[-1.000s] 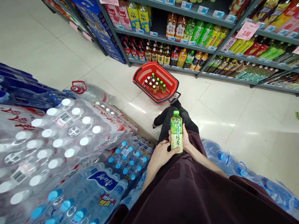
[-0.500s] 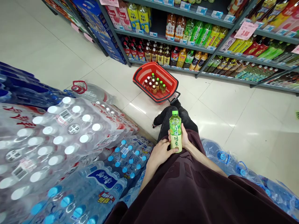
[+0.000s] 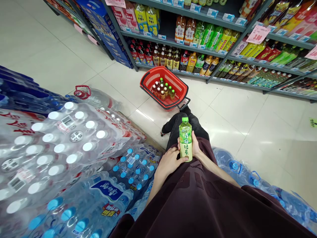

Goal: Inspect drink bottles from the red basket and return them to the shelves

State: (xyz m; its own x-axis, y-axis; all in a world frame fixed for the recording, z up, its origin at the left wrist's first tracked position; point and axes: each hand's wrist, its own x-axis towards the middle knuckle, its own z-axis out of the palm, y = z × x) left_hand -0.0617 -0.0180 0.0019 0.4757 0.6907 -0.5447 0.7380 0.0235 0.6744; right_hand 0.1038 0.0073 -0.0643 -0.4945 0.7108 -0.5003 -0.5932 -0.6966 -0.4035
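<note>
A green tea bottle (image 3: 185, 138) with a green cap stands upright on my lap, held between both hands. My left hand (image 3: 169, 162) wraps its fingers round the bottle's lower left side. My right hand (image 3: 196, 145) grips it from the right, mostly hidden behind the bottle. A red shopping basket (image 3: 148, 76) lies on the floor just ahead of my feet, holding several small bottles (image 3: 163, 90) with green, white and brown caps.
Shrink-wrapped packs of water bottles (image 3: 74, 142) are stacked at my left, and large water jugs (image 3: 237, 167) lie at my right. Shelves of drinks (image 3: 198, 36) run across the back. Pale floor tiles (image 3: 247, 115) stretch between.
The bottle and both hands have shifted very slightly up and left in view as my head moved. The grip is unchanged.
</note>
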